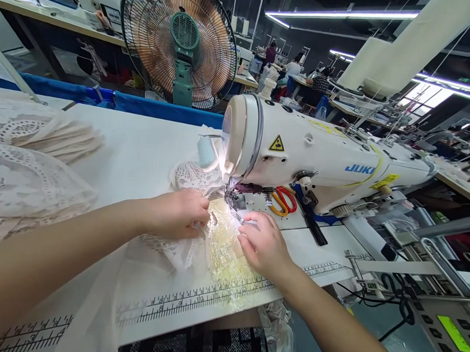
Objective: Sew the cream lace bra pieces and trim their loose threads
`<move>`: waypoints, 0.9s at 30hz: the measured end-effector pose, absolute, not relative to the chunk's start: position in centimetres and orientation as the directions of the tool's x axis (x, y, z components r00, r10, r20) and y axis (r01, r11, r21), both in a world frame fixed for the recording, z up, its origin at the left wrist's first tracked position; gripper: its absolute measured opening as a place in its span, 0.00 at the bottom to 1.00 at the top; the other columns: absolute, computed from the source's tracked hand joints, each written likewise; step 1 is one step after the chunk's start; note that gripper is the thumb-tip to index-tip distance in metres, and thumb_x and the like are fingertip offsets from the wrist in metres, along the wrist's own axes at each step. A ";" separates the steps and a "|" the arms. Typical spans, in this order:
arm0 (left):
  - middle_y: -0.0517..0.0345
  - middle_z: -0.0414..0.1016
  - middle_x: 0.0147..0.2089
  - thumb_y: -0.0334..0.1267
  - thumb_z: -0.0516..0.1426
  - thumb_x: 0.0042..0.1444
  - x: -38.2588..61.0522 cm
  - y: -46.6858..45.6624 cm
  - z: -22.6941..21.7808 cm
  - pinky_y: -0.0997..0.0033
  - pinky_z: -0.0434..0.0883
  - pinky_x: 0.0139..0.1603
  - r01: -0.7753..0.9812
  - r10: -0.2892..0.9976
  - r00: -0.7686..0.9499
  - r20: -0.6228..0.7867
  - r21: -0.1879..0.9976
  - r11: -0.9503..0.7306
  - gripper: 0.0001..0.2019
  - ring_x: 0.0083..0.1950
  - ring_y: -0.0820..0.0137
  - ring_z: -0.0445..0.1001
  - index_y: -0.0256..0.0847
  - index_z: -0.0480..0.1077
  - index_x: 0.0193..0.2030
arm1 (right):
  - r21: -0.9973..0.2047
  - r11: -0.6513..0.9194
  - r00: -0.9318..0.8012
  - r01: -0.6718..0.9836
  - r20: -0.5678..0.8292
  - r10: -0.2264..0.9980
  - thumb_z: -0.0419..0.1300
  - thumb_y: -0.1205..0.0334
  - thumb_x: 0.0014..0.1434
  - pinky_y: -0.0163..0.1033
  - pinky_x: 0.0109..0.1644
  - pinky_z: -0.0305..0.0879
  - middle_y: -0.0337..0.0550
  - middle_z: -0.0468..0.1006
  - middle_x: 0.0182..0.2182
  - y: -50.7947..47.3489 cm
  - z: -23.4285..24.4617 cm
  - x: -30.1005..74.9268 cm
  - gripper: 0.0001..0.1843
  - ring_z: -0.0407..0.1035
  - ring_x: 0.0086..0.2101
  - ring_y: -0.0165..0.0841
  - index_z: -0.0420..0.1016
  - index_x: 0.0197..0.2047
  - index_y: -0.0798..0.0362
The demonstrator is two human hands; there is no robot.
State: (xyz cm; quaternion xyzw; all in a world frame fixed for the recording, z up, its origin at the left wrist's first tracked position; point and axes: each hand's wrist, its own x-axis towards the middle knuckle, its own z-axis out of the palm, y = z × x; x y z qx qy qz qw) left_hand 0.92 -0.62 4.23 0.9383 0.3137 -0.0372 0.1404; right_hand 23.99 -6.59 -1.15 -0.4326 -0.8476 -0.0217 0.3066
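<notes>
White lace fabric (184, 252) lies on the sewing table under my left hand (180, 214). The fingers of that hand are curled and pinch the fabric's edge, just left of the needle area. My right hand (265, 242) is closed around a slim metal tool (240, 216), perhaps tweezers, whose tip points at the presser foot (228, 194). Its exact kind is partly hidden by the fingers. Between both hands sits a yellowish, shiny taped patch (225, 245) on the tabletop. The white sewing machine (292, 141) stands over the work, its lamp lighting the needle.
Scissors with red and orange handles (285, 200) and a black-handled tool (314, 224) lie right of the needle. More lace pieces (29, 166) are piled at left. A large fan (181, 47) stands behind the table. A printed ruler (178, 303) runs along the front edge.
</notes>
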 end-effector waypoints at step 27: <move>0.51 0.70 0.34 0.39 0.45 0.58 4.1 -1.8 3.0 0.72 0.55 0.22 0.934 0.910 0.349 -0.223 0.163 -0.318 0.15 0.25 0.68 0.67 0.41 0.70 0.45 | -0.651 0.260 -0.256 0.713 0.103 0.961 0.57 0.66 0.54 0.31 0.30 0.57 0.37 0.71 0.21 -7.4 0.4 21.4 0.07 0.64 0.25 0.28 0.74 0.26 0.53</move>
